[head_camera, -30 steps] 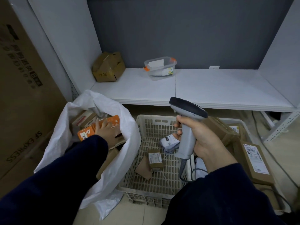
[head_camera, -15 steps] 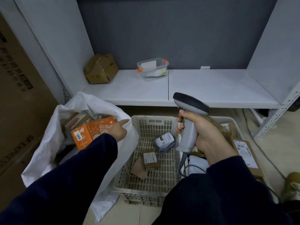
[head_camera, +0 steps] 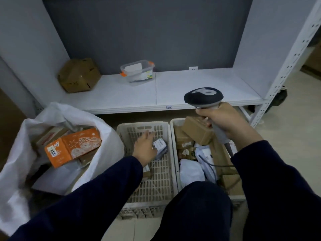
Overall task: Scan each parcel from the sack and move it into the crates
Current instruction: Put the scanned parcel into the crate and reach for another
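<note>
Right hand [head_camera: 225, 122] is wrapped tight round the scanner [head_camera: 203, 97] handle, head up and pointing away over the right crate [head_camera: 173, 136], so I'd guess it's just parked there till the next label comes up. Its cable [head_camera: 208, 164] drops in among that crate's parcels. Left hand [head_camera: 144, 148] is loose, fingers spread flat, holding nothing, down in the far end of the left crate [head_camera: 144, 125] with the thumb side right against a small grey parcel [head_camera: 161, 147]. Looks to me like a drop-off or a nudge into place, can't tell which. The parcel has a dark label, too small to read. The right crate is stuffed with brown boxes and white mailers, while the left one is mostly bare, which is probably why stuff goes there. The sack [head_camera: 107, 136] sits open by the left crate's left edge, so it's an easy reach, with an orange box [head_camera: 78, 146] on top reading "MY" and a "205" sticker. Back on the shelf [head_camera: 199, 87], a brown box [head_camera: 79, 74] sits in the left rear corner beside a clear tub [head_camera: 137, 71]; the writing there is unreadable.
</note>
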